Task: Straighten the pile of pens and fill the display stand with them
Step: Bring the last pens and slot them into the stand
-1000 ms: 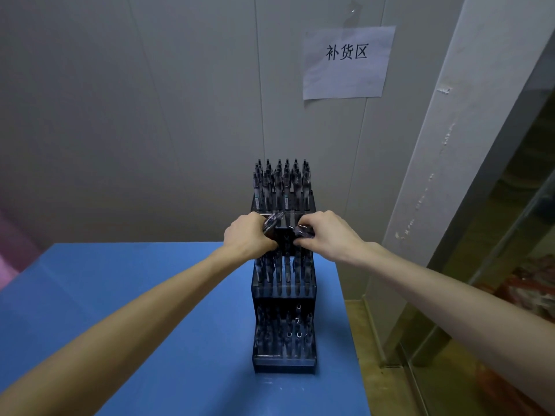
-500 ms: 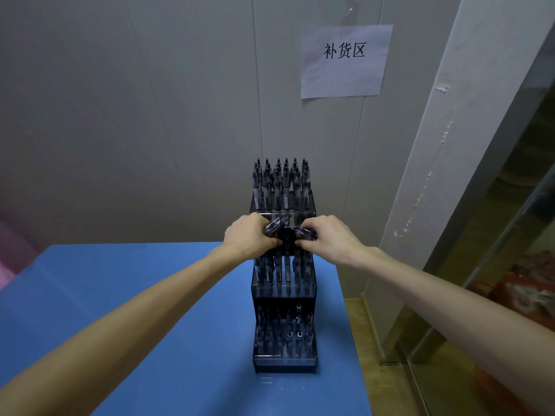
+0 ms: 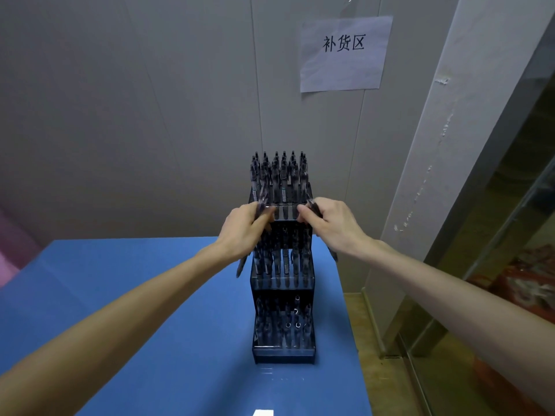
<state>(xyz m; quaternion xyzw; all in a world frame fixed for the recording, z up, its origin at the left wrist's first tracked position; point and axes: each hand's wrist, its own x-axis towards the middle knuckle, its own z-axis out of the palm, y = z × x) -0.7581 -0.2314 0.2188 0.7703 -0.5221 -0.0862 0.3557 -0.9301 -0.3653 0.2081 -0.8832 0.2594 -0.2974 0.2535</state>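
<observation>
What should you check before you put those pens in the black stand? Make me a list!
1. Left hand grips pens: ok, dark pens stick out above and below the fist.
2. Right hand grips pens: ok, a pen shows at the fingers and another tip below the wrist.
3. Free holes in the display stand: ok, the lowest tier shows open holes.
4. Top tier full: ok, its pens stand upright in rows.
5. Stand sits flat on the blue table: ok, its base rests level near the right edge.
6. Held pens lined up straight: cannot tell, they are blurred.
</observation>
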